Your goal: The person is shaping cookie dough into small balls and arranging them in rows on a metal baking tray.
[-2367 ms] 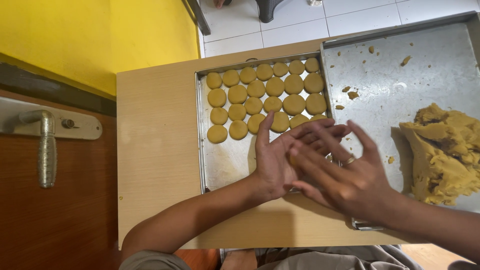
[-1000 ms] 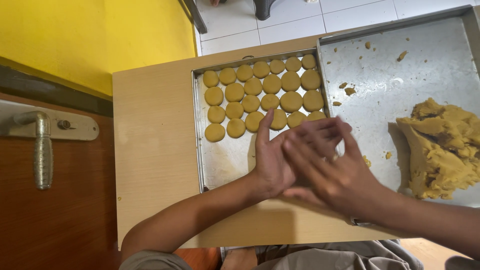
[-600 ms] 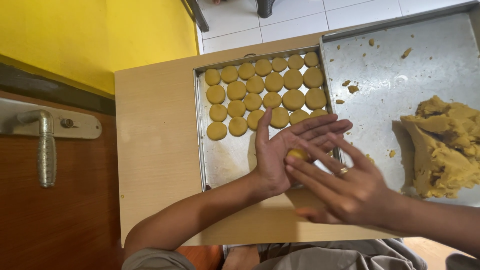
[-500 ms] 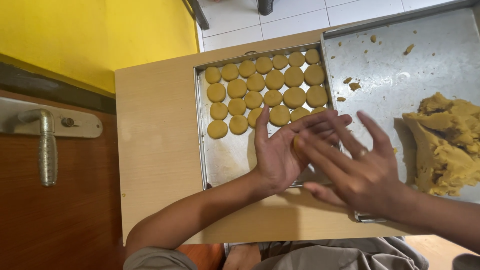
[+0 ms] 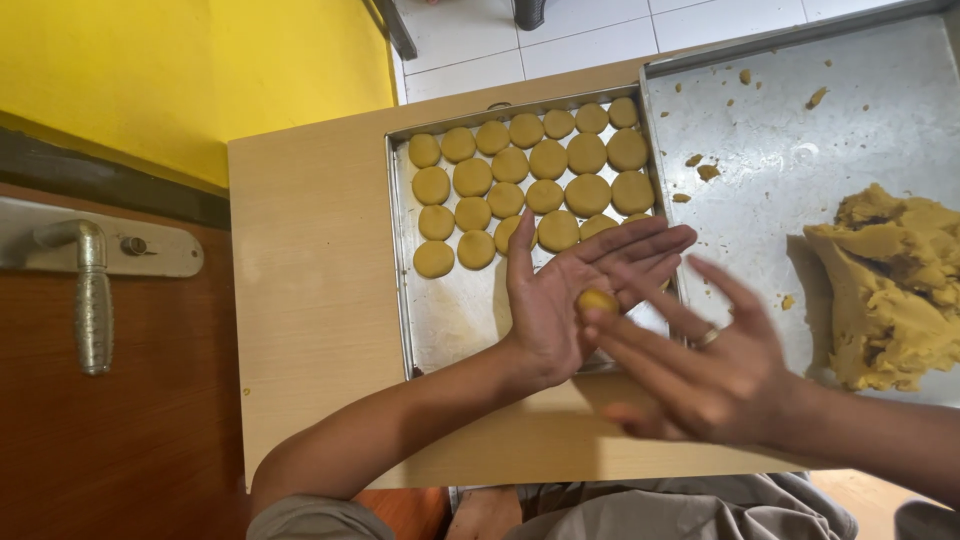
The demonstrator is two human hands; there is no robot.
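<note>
— Now our right hand (image 5: pixel 700 370) has slid back toward us, so we can see the little dough ball (image 5: pixel 597 299). A moment ago our fingers covered it.

— Where is the ball?

— It sits on the open palm of our left hand (image 5: pixel 560 300), near the bottom of the fingers. Our left hand is flat and wide open, palm up, fingers stretched out. It does not close on the ball.

— And our right hand?

— It is open too, with fingers spread. The fingertips (image 5: pixel 592 318) touch the ball from our side. There is a ring (image 5: pixel 708 337) on one finger. The hand looks a bit blurry.

— What is under our hands?

— A small metal tray (image 5: pixel 450 320) on the wooden table (image 5: pixel 310 300). Our left hand is over the near part of it. Rows of flat round dough pieces (image 5: pixel 530 165) fill the far part of the tray.

— What is beside it?

— A big metal tray (image 5: pixel 800 150) lies just to the right, touching the small one. A big lump of dough (image 5: pixel 895 290) sits on it, near our right arm. Some crumbs (image 5: pixel 700 170) lie on it too.

— And on the left?

— A brown door with a metal handle (image 5: pixel 92 300), and a yellow wall (image 5: pixel 180 70) behind the table.
</note>
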